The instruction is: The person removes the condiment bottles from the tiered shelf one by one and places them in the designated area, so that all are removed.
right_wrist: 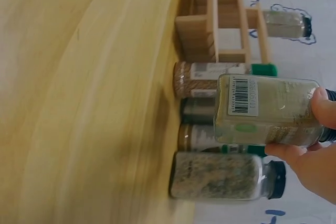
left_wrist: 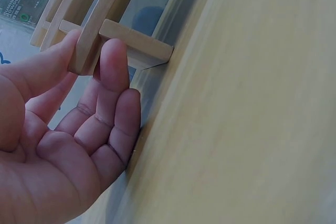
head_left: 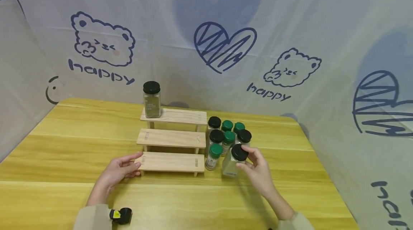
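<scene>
A three-step wooden rack [head_left: 171, 140] stands on the table. My left hand [head_left: 118, 171] grips the left end of its lowest step, thumb above and fingers below in the left wrist view [left_wrist: 79, 124]. In my right hand [head_left: 258, 172] is a square glass spice jar [head_left: 230, 163] with a black lid, held by the lid and neck. The right wrist view shows this jar's barcode label [right_wrist: 242, 96] and pale powder inside. It is tilted and clear of the table there. Another black-lidded spice jar [head_left: 152, 101] stands at the left of the top step.
Right of the rack stand several spice jars with green lids [head_left: 216, 150] and black lids [head_left: 214, 122]. A jar of dried flakes [right_wrist: 220, 176] shows beside the held one in the right wrist view. A printed curtain [head_left: 161, 61] hangs behind the wooden table [head_left: 180, 205].
</scene>
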